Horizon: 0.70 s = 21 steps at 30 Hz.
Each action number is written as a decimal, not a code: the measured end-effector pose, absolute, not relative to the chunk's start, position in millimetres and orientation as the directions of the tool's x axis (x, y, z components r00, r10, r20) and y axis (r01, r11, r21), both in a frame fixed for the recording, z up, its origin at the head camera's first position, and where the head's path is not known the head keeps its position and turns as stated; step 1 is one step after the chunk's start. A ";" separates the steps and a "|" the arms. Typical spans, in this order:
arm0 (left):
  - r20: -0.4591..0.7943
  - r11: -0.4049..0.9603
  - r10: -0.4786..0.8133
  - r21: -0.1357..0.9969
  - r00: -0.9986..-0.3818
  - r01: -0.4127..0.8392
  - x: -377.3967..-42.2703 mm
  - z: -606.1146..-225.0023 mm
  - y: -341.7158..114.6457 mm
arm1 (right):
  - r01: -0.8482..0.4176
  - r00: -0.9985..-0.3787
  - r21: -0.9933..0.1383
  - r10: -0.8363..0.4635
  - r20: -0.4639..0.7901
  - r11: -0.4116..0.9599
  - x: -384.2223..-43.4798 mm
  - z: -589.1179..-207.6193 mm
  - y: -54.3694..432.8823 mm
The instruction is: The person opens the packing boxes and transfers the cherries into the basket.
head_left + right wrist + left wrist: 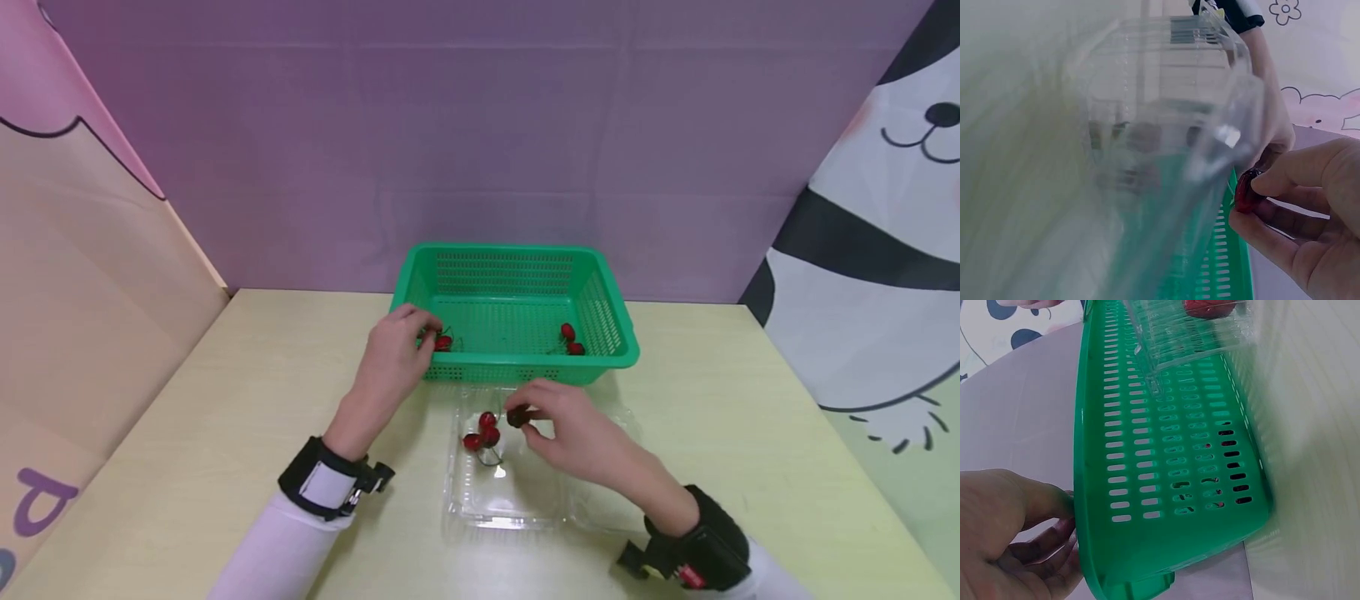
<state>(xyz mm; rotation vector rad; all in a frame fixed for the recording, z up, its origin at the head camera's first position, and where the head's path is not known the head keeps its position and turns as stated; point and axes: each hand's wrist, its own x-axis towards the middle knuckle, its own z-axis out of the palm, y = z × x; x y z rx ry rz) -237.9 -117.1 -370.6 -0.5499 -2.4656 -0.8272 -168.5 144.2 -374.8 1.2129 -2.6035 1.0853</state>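
Note:
My right hand (573, 429) pinches a dark red cherry (1247, 191) between thumb and fingertips, above a clear plastic box (517, 521). Several red cherries (489, 436) with stems lie in the left part of that box. Behind it stands a green basket (525, 360) with slotted walls. My left hand (396, 350) reaches over the basket's front left corner, fingertips close to a red cherry (443, 343) inside. The rim hides those fingertips in the left wrist view, so I cannot tell whether they grip a cherry.
Two more cherries (572, 340) lie at the right end inside the basket. The box's clear lid (603, 504) lies opened out to the right on the pale wooden table (712, 400). A purple backdrop (487, 150) rises right behind the basket.

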 end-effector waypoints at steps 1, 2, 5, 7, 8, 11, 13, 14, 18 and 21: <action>0.557 0.734 0.217 0.449 -0.802 0.510 -237.8 -370.7 -117.0 | -0.696 -0.686 -0.567 -0.640 0.346 0.440 -168.7 -373.9 145.1; 0.561 0.732 0.217 0.448 -0.799 0.514 -237.9 -370.8 -116.9 | -0.697 -0.687 -0.564 -0.635 0.352 0.442 -169.0 -373.2 146.0; 0.575 0.724 0.218 0.446 -0.789 0.525 -237.4 -370.6 -116.4 | -0.699 -0.690 -0.560 -0.626 0.363 0.445 -170.1 -371.0 147.8; 0.586 0.720 0.217 0.444 -0.781 0.534 -236.7 -369.9 -115.8 | -0.695 -0.695 -0.562 -0.619 0.365 0.449 -171.0 -370.0 148.9; 0.590 0.717 0.216 0.445 -0.778 0.537 -236.4 -369.6 -115.2 | -0.691 -0.699 -0.567 -0.614 0.365 0.449 -171.2 -369.3 149.5; 0.602 0.705 0.218 0.447 -0.768 0.550 -235.2 -369.1 -113.4 | -0.688 -0.704 -0.572 -0.601 0.379 0.446 -171.6 -366.4 151.7; 0.606 0.694 0.221 0.452 -0.764 0.560 -234.3 -368.8 -111.9 | -0.691 -0.704 -0.576 -0.589 0.398 0.437 -172.3 -364.4 153.6; 0.608 0.690 0.226 0.451 -0.761 0.566 -233.8 -368.6 -111.2 | -0.694 -0.703 -0.575 -0.582 0.410 0.433 -172.6 -363.2 154.6; 0.625 0.660 0.272 0.432 -0.731 0.615 -233.3 -369.0 -109.6 | -0.713 -0.693 -0.560 -0.551 0.465 0.423 -174.9 -359.6 159.3; 0.633 0.621 0.322 0.420 -0.704 0.662 -232.7 -369.4 -109.0 | -0.714 -0.695 -0.554 -0.524 0.492 0.427 -176.4 -357.5 162.9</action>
